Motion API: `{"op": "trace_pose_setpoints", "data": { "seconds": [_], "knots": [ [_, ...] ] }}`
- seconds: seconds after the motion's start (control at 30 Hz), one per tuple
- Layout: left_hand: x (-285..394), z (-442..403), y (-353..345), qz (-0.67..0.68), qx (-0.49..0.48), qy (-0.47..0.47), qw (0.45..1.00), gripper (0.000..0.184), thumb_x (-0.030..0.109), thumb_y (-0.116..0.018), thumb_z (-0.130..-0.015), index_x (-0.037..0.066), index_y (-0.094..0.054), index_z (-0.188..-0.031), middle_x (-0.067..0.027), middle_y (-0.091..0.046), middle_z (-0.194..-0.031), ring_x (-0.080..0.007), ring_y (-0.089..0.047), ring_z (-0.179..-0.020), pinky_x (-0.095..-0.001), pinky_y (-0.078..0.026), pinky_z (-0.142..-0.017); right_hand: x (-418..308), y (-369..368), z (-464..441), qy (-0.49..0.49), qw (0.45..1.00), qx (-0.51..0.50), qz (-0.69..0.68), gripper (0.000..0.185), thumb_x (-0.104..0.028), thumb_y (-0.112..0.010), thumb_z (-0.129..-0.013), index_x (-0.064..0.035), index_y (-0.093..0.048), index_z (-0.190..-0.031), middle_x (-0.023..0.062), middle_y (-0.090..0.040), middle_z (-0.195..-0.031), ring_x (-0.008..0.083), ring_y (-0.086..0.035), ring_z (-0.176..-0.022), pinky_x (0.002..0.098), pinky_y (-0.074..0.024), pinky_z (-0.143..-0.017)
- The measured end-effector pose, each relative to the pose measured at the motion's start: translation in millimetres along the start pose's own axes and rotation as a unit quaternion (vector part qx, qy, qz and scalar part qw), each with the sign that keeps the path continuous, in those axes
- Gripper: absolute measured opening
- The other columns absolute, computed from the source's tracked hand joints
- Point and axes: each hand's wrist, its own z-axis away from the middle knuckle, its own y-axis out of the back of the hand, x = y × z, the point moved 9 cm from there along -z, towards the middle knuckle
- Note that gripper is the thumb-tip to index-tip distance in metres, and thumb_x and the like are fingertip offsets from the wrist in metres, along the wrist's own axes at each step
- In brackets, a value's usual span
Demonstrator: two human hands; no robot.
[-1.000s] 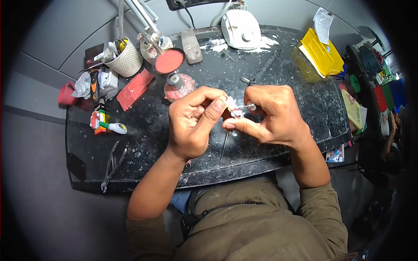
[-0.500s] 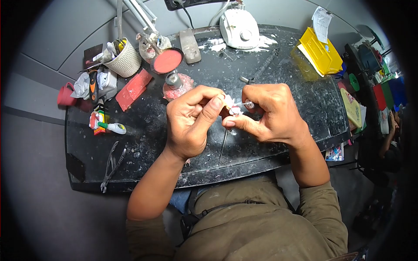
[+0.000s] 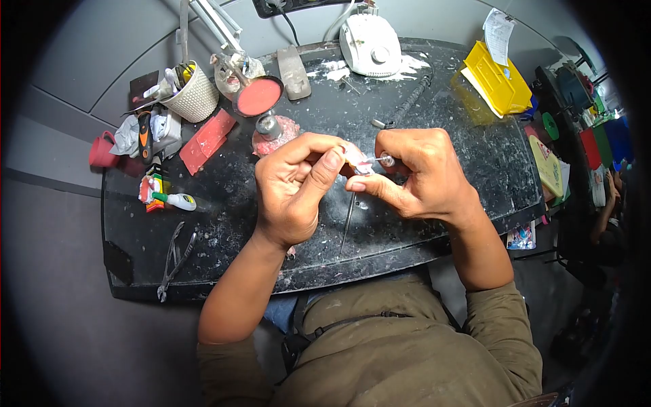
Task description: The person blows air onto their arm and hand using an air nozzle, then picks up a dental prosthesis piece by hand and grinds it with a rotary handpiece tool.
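Observation:
My left hand (image 3: pixel 293 186) pinches a small pink-and-white denture piece (image 3: pixel 357 159) between thumb and fingertips, above the dark bench. My right hand (image 3: pixel 426 175) is closed round a rotary handpiece (image 3: pixel 386 161); only its silver nose and thin bit show, and the fingers hide its body. The bit points left and meets the right side of the denture piece, as far as I can see. My right thumb is stretched out under the piece, close to its lower edge. Below the hands a thin metal instrument (image 3: pixel 348 224) lies on the bench.
Behind my hands stand a burner (image 3: pixel 269 127), a pan of pink wax (image 3: pixel 258 97) and a white control unit (image 3: pixel 370 46). Pink wax sheets (image 3: pixel 207 142), a woven cup (image 3: pixel 192 95), a glue bottle (image 3: pixel 182 201) and pliers (image 3: pixel 175 261) are left. A yellow bin (image 3: pixel 498 81) sits right.
The denture piece has turned in my left fingers, showing more pink and less white now. Both hands stay in nearly the same place.

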Motion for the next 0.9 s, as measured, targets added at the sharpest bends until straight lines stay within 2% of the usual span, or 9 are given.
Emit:
{"op": "trace_pose_setpoints", "data": {
  "seconds": [0.57, 0.73, 0.9],
  "knots": [
    [0.0, -0.5, 1.4, 0.004, 0.013, -0.001, 1.0, 0.017, 0.005, -0.056, -0.102, -0.009, -0.065, -0.104, -0.0131, -0.071, -0.094, -0.0138, -0.067, -0.088, -0.0276, -0.054, -0.08, 1.4, 0.6, 0.0, -0.007, 1.0, 0.007, -0.009, 0.054, -0.047, -0.082, -0.078, -0.007, -0.051, -0.058, 0.0098, -0.048, -0.051, 0.0289, -0.049, -0.043, 0.0372, -0.0378, -0.043],
    [-4.6, 1.0, 2.2, -0.005, -0.003, 0.028, 1.0, 0.017, 0.006, -0.056, -0.102, -0.008, -0.065, -0.102, -0.0105, -0.069, -0.091, -0.0118, -0.065, -0.084, -0.0261, -0.053, -0.076, -1.1, -2.0, -0.3, 0.009, 1.0, -0.009, 0.012, 0.06, -0.055, -0.082, -0.074, -0.0067, -0.05, -0.058, 0.0099, -0.048, -0.051, 0.0298, -0.051, -0.044, 0.0376, -0.0391, -0.044],
    [-6.7, 1.0, 1.7, 0.015, 0.0, 0.04, 0.999, 0.017, 0.006, -0.055, -0.102, -0.008, -0.065, -0.101, -0.0099, -0.068, -0.091, -0.0114, -0.064, -0.082, -0.0255, -0.052, -0.074, 1.7, -3.9, 0.3, 0.0, 1.0, -0.02, 0.011, 0.061, -0.056, -0.081, -0.074, -0.0065, -0.049, -0.058, 0.0097, -0.048, -0.051, 0.0298, -0.051, -0.045, 0.0375, -0.0396, -0.044]
  ]
}}
